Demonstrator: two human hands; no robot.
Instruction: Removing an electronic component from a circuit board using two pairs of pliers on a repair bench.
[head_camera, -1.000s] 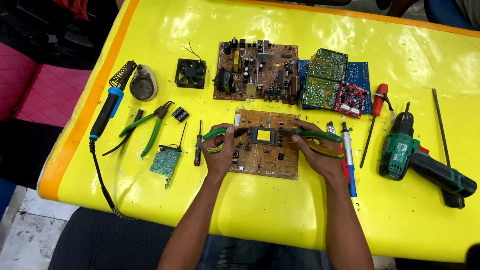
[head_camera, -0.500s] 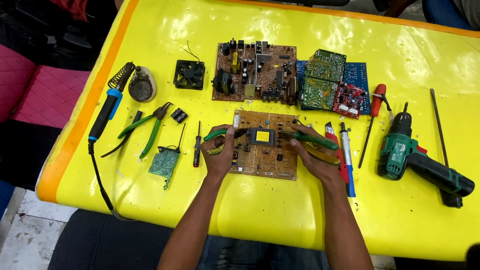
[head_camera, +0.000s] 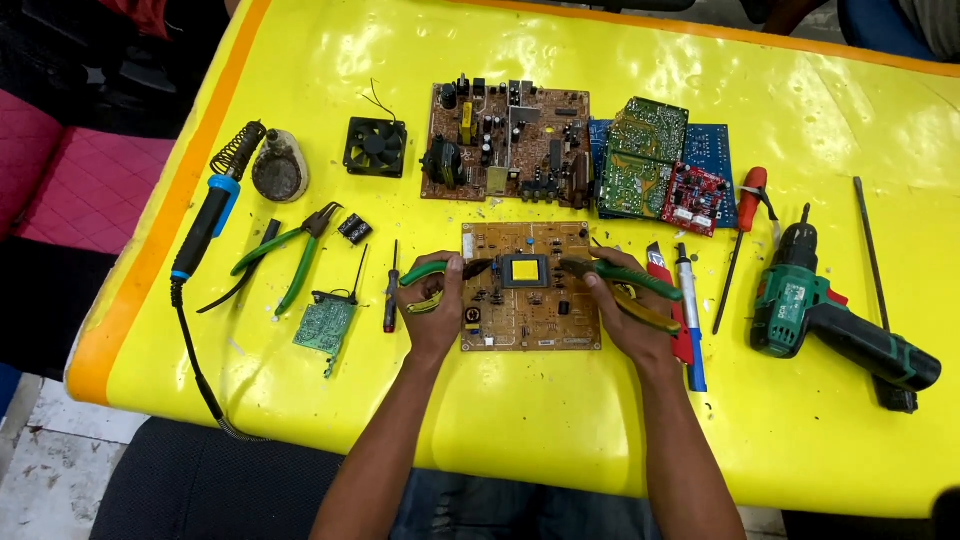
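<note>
A tan circuit board (head_camera: 530, 310) with a black and yellow transformer (head_camera: 525, 270) lies on the yellow table in front of me. My left hand (head_camera: 437, 310) grips green-handled pliers (head_camera: 425, 272) whose jaws point at the transformer's left side. My right hand (head_camera: 622, 315) grips a second pair of pliers with green and yellow handles (head_camera: 640, 285), its jaws at the transformer's right side. Both hands rest on the board's side edges.
A larger brown board (head_camera: 505, 140), green and blue boards (head_camera: 650, 160), a small fan (head_camera: 376, 146), a soldering iron (head_camera: 205, 225), loose green pliers (head_camera: 295, 250), a small screwdriver (head_camera: 391, 295), a little green board (head_camera: 325, 325) and a green cordless drill (head_camera: 830, 320) lie around.
Both pairs of pliers have closed in slightly toward the transformer; the hands stay on the board's sides.
</note>
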